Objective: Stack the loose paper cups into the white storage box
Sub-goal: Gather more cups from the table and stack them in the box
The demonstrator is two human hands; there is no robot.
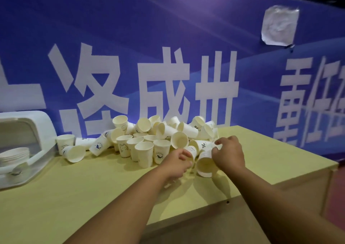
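Both forearms reach in from 6 o'clock over the desk (84, 197). On the right hand (228, 155), fingers (220, 142) curl on a tipped cup (205, 166), mouth toward camera. On the left hand (178, 161), fingers curl round a second cup (191, 151), just beside the first. At 12 o'clock of the hands sits the cup pile (149, 137), some upright, some on their sides. At 9 o'clock of it is the white storage box (40, 130), with stacked cups (15, 155) inside. Behind hangs a blue banner (168, 29).

A pale yellow table (74, 197) stands against a blue banner (168, 19) with white characters; a crinkled sheet (279, 25) sticks high on it.
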